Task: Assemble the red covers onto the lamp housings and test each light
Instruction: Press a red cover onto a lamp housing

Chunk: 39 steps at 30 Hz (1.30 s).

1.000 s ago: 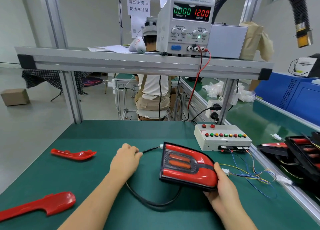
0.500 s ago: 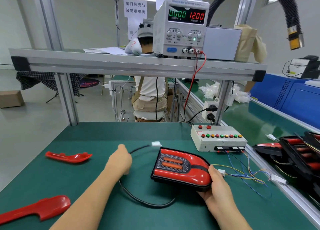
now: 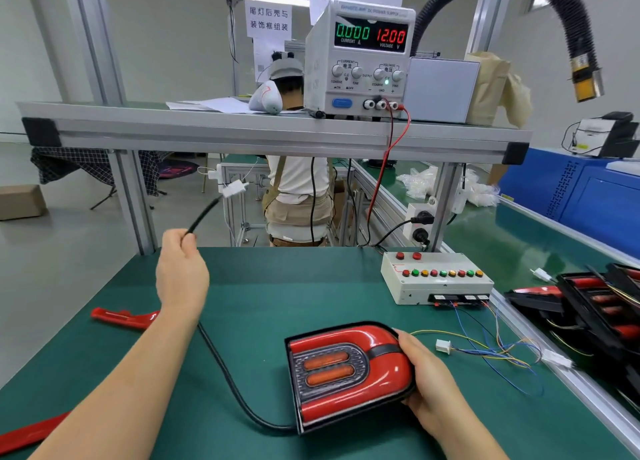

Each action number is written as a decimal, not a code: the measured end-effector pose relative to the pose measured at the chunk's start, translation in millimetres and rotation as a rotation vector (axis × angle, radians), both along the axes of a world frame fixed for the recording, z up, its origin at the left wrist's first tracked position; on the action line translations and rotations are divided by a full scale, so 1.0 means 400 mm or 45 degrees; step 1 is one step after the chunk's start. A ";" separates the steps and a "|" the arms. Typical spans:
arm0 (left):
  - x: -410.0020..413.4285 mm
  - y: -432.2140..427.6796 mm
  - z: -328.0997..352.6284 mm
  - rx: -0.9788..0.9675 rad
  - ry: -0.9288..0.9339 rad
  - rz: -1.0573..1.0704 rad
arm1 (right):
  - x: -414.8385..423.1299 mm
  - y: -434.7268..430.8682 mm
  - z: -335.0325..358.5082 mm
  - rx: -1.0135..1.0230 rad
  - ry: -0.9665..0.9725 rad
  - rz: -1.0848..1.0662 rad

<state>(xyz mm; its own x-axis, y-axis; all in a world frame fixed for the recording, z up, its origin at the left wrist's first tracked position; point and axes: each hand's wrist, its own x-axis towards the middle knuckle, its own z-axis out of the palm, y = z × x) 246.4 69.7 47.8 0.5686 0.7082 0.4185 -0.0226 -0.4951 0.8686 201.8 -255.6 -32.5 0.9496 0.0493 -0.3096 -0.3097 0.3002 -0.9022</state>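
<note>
Lamp (image 3: 325,366) has its cover (image 3: 349,400) on; left hand (image 3: 181,276) pinches the cable (image 3: 204,215), right hand (image 3: 429,380) grips the lamp; plugging in and testing remain.

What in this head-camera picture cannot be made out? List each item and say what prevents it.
Head view: small white plug on the thin black cable pinched by the left hand, motion-blurred, pins unreadable.
Head view: long red plastic cover, cut off by the lower-left frame edge.
Head view: right hand, fingertips under the glossy red-and-black lamp, hidden by it.
Head view: white button box, labels too small.
</note>
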 end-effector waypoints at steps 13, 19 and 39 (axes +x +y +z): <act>0.012 -0.020 0.117 0.197 -0.646 0.083 | 0.009 -0.040 0.031 0.229 0.054 -0.057; 0.019 -0.006 0.079 0.239 -0.545 0.095 | 0.004 -0.049 0.041 0.454 0.013 -0.113; 0.039 -0.015 0.009 0.626 0.069 -0.187 | 0.009 -0.026 0.030 0.740 -0.013 0.017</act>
